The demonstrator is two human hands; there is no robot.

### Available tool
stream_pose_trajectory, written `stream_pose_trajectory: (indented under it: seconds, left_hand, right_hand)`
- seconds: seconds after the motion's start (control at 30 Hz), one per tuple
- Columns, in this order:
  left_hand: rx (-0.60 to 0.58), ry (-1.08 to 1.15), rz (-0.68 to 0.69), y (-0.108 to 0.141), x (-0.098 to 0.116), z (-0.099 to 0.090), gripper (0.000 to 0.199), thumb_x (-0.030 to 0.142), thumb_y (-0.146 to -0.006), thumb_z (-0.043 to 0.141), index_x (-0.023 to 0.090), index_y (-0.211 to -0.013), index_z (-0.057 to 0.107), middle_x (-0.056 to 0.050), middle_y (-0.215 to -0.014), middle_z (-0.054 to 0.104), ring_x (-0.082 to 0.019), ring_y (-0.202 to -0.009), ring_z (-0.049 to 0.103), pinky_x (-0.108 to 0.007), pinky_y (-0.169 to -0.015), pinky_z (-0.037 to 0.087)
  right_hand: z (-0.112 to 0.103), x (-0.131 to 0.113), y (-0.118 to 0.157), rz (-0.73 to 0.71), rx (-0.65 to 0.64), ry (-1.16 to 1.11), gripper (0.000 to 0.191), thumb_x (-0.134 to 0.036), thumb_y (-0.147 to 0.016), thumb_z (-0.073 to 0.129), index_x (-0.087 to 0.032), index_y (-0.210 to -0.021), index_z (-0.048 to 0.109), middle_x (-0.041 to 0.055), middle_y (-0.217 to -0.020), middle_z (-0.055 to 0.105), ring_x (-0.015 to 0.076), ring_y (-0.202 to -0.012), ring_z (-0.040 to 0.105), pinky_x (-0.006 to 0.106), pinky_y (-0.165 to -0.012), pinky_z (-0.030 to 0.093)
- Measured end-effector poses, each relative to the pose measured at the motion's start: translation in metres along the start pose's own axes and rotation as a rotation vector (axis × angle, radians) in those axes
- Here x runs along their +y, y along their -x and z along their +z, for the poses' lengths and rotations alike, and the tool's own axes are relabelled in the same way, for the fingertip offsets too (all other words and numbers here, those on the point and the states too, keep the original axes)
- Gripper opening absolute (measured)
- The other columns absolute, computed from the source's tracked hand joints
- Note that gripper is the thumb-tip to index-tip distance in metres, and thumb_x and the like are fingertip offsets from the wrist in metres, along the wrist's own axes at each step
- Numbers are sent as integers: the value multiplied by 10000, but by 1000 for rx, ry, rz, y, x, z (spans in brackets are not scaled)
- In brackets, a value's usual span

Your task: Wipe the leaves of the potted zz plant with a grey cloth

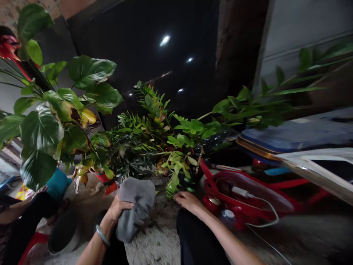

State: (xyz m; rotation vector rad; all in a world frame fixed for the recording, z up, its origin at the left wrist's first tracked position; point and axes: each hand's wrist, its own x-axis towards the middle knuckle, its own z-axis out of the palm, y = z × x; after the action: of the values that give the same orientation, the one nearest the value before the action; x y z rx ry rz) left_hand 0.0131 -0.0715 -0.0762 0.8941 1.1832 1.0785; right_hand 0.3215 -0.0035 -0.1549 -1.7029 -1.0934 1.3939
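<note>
My left hand [121, 207], with a bracelet on its wrist, is closed round a grey cloth [136, 206] that hangs down in front of my knee. My right hand [187, 201] reaches to the low light-green leaves [174, 180] of a plant, just above my right knee. Its fingers are bent and partly blurred, and whether they pinch a leaf or only touch it is unclear. Behind both hands spreads a leafy plant [154, 110] with some yellowed leaves.
Large broad-leaved plant [41, 125] at left, above a red pot [102, 176]. A grey bucket [64, 232] stands lower left, beside another person's dark-clothed leg [30, 221]. At right are a red plastic stool [248, 198] with a white cable, and a blue-grey lid [298, 136].
</note>
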Motion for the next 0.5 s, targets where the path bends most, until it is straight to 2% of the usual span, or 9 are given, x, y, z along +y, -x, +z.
stream_pose_trajectory:
  seconds: [0.07,0.17,0.27,0.4,0.5]
  left_hand:
    - [61,19,44,10,15,-4,458,195,-460,846,197,-912,776,-60,-879,780,-296,-868,697,-414,-887,534]
    - [101,72,51,19,38,-3,461,201,-444,861,172,-896,777,-91,-886,785,-334,-918,710,-431,-923,529]
    - [107,95,31,27,47,2,464,203,-435,860,157,-890,782,-117,-922,792,-369,-963,715,-439,-928,531]
    - [114,78,27,38,57,5,511,191,-431,858,162,-935,778,-113,-971,794,-368,-1008,711,-437,-940,537]
    - [141,72,82,37,87,3,571,187,-415,870,154,-975,761,-103,-963,793,-355,-969,720,-424,-888,561]
  right_hand:
    - [19,-9,-1,17,-2,-46,152,-268,-559,751,-218,-667,656,28,-590,663,198,-577,617,243,-469,394]
    - [45,-22,-6,35,-18,-159,389,-229,-518,773,-220,-893,671,42,-696,712,183,-507,598,220,-391,368]
    - [62,-33,-15,41,-72,-324,524,-236,-535,794,-224,-1035,636,69,-806,736,191,-513,628,234,-377,413]
    - [69,-47,-25,5,-192,-605,449,-282,-622,799,-186,-1019,614,108,-869,738,236,-652,715,313,-495,539]
    - [69,-57,-31,-54,-258,-800,259,-291,-695,776,-182,-878,627,100,-827,744,243,-765,746,359,-664,592]
